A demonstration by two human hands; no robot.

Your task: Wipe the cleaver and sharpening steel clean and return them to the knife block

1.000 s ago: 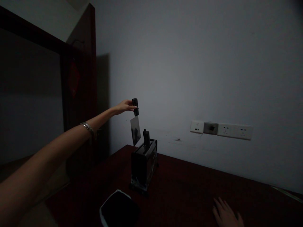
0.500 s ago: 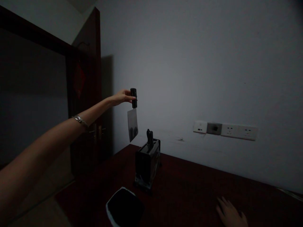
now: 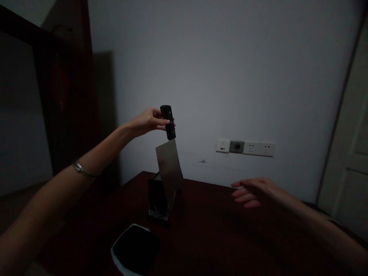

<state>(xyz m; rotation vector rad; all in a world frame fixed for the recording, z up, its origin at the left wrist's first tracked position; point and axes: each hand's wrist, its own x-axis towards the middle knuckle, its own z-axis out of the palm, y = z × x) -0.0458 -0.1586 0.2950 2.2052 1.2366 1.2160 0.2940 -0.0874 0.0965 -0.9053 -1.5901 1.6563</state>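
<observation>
My left hand [image 3: 153, 122] grips the black riveted handle of a cleaver [image 3: 170, 163]. The broad metal blade hangs downward at a slight tilt. Behind the blade stands a dark knife block [image 3: 156, 195] on the table; its top is mostly covered by the blade, so the knife handles in it cannot be seen. Whether blade and block touch, I cannot tell. Off to the right, my right hand [image 3: 248, 191] is raised above the table, holding nothing, with its fingers stretched out towards the left and slightly bent.
A dark pad with a pale edge [image 3: 135, 247] lies on the dark red table [image 3: 212, 230], nearer than the block. Sockets [image 3: 245, 147] line the wall behind. A dark door [image 3: 69, 84] is at left, a pale door [image 3: 349, 161] at right.
My left hand has brought the cleaver closer, and its blade now overlaps the knife block. My right hand has lifted off the table and moved inward. The view has turned somewhat right.
</observation>
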